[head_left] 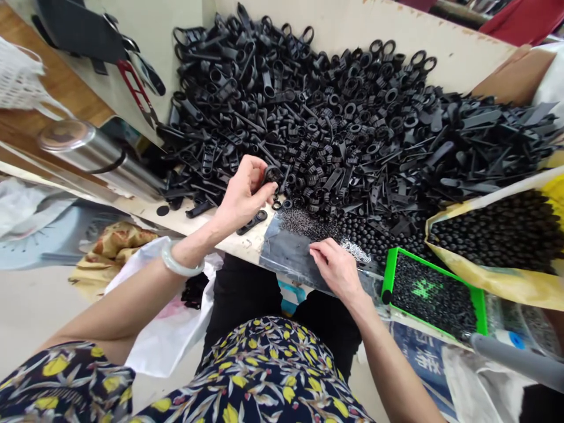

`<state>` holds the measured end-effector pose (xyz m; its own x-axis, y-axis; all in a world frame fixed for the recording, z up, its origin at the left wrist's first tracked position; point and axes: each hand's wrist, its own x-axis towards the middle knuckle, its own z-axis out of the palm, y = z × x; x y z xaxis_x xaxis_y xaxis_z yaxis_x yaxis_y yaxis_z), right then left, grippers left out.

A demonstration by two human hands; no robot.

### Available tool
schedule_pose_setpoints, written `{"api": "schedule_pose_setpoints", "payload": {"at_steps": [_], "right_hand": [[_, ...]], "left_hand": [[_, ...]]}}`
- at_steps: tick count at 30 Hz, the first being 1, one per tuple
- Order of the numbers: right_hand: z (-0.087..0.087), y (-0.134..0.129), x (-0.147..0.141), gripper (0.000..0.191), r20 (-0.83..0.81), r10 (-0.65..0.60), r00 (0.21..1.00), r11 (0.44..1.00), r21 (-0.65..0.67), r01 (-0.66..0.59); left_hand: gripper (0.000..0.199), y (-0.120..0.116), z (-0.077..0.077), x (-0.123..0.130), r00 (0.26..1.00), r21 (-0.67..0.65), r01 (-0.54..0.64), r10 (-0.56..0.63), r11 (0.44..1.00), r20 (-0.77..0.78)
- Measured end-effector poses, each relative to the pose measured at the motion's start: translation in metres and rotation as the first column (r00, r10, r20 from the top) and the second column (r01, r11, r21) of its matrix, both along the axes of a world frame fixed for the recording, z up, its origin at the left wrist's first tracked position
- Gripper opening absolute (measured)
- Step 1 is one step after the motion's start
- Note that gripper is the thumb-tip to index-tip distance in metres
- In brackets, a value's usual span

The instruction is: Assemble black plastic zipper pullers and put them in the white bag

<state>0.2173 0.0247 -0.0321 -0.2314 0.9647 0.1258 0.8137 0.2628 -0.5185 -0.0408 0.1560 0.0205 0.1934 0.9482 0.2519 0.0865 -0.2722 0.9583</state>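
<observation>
My left hand (247, 191) is closed around a black plastic part with a round ring end (272, 174), held up at the near edge of a big heap of black plastic parts (308, 111). Below that hand, a black piece with two rings (252, 223) lies on the pale tabletop. My right hand (338, 269) hovers at a dark mat (291, 252), thumb and fingertips pinched together. Anything between those fingertips is too small to make out. Just beyond it are tiny metal pieces (304, 224), small silvery pieces (356, 251) and black balls (368, 232).
A green tray (390, 273) of small black bits stands at the right, before a yellow bag (497, 276) of black balls. On the left are a steel flask (101, 158) and red-handled cutters (134, 88). A white bag (154, 341) hangs below the edge.
</observation>
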Motion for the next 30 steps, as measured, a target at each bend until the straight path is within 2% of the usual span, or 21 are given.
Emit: {"api": "schedule_pose_setpoints", "payload": {"at_steps": [1, 2, 4, 5, 7, 9, 12, 15, 24, 27, 30], "right_hand": [[-0.001, -0.002, -0.001, 0.023, 0.016, -0.011, 1.0, 1.0, 0.011, 0.011], [-0.001, -0.002, -0.002, 0.024, 0.033, -0.03, 0.999, 0.999, 0.022, 0.029], [-0.001, 0.0, -0.002, 0.025, 0.072, -0.067, 0.995, 0.997, 0.034, 0.065], [-0.001, 0.002, -0.002, 0.026, 0.097, -0.075, 0.992, 0.997, 0.031, 0.072], [-0.002, 0.007, -0.002, 0.026, 0.158, -0.07, 0.985, 0.997, 0.023, 0.067], [-0.002, 0.013, -0.003, 0.025, 0.215, -0.049, 0.975, 0.999, 0.017, 0.046], [-0.002, 0.019, -0.006, 0.021, 0.269, -0.028, 0.963, 1.0, 0.012, 0.026], [0.0, 0.023, -0.008, 0.017, 0.309, -0.038, 0.95, 0.999, 0.003, 0.039], [0.001, 0.027, -0.016, 0.013, 0.355, -0.041, 0.934, 0.998, -0.026, 0.053], [0.007, 0.023, -0.017, 0.014, 0.285, -0.043, 0.958, 0.998, -0.034, 0.055], [0.013, 0.017, -0.021, 0.02, 0.035, -0.067, 0.997, 0.994, -0.086, 0.07]], "left_hand": [[0.035, -0.011, -0.001, 0.002, 0.997, -0.132, 0.061, -0.053, 0.989, 0.065], [0.037, -0.023, -0.003, 0.005, 0.987, -0.276, 0.13, -0.098, 0.952, 0.129], [0.041, -0.051, -0.009, 0.011, 0.959, -0.536, 0.255, -0.141, 0.805, 0.246], [0.045, -0.065, -0.013, 0.013, 0.947, -0.623, 0.296, -0.134, 0.724, 0.293], [0.049, -0.087, -0.021, 0.017, 0.926, -0.714, 0.338, -0.079, 0.613, 0.37], [0.053, -0.101, -0.027, 0.019, 0.9, -0.741, 0.376, -0.03, 0.557, 0.434], [0.064, -0.108, -0.031, 0.019, 0.87, -0.743, 0.417, 0.007, 0.524, 0.493], [0.07, -0.108, -0.032, 0.017, 0.875, -0.754, 0.406, 0.018, 0.516, 0.484], [0.052, -0.105, -0.035, 0.016, 0.888, -0.759, 0.391, 0.006, 0.52, 0.461], [0.053, -0.105, -0.034, 0.016, 0.894, -0.769, 0.377, 0.013, 0.517, 0.448], [0.056, -0.106, -0.034, 0.018, 0.904, -0.772, 0.363, 0.003, 0.522, 0.427]]}}
